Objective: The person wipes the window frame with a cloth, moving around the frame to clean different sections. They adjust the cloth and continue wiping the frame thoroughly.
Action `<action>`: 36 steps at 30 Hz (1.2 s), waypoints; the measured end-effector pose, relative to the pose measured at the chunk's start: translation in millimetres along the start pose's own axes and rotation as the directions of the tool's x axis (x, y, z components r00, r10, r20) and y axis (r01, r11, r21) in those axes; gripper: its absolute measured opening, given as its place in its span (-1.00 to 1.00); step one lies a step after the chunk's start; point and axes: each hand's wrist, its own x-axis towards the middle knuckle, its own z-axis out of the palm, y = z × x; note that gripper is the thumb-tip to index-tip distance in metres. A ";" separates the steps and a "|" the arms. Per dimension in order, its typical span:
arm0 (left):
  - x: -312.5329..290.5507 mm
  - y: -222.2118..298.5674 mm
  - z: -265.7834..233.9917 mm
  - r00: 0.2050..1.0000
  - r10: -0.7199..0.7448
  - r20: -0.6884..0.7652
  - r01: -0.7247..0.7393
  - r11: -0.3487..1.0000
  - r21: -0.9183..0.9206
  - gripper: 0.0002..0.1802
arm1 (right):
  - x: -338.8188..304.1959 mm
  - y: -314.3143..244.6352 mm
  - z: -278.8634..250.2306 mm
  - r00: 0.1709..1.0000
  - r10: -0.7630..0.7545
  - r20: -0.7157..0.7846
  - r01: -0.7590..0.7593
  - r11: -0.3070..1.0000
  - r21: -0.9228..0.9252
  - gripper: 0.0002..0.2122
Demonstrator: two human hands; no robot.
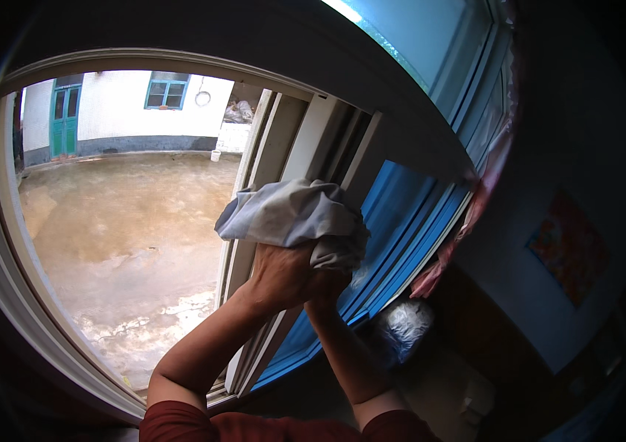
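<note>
A crumpled pale grey cloth (291,214) is held up in front of the white sliding window frame (313,140). My left hand (283,274) grips the cloth from below, and its fingers are mostly covered by the folds. Close beside it, my right hand (330,284) is in shadow and closed on the cloth's hanging right part. Both forearms reach up from the lower edge, wrists nearly together. Part of the cloth lies over the edge of the frame; whether it presses on the frame's surface is hidden.
Left of my hands is an open doorway or window opening onto a courtyard (128,214) with a green door (64,121). Blue-tinted panes (394,214) stand to the right, beside a pink curtain (467,221). A shiny plastic bag (406,324) sits below the curtain.
</note>
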 end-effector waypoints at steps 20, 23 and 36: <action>-65.3 -7.1 -8.0 0.990 -0.085 0.114 0.088 0.996 -0.025 -0.48 | 5.6 -46.4 -9.2 0.984 -0.173 -0.038 0.169 0.983 -0.077 -0.44; -74.6 -3.0 -6.2 0.991 -0.061 0.120 0.062 0.998 -0.005 -0.43 | -14.7 -19.1 -7.3 0.995 0.033 -0.093 -0.008 0.965 0.263 -0.46; -50.6 -3.1 -2.7 0.996 -0.079 0.029 0.080 0.996 -0.024 -0.39 | -36.6 -42.4 -32.5 0.996 0.029 0.080 -0.022 0.996 -0.083 -0.52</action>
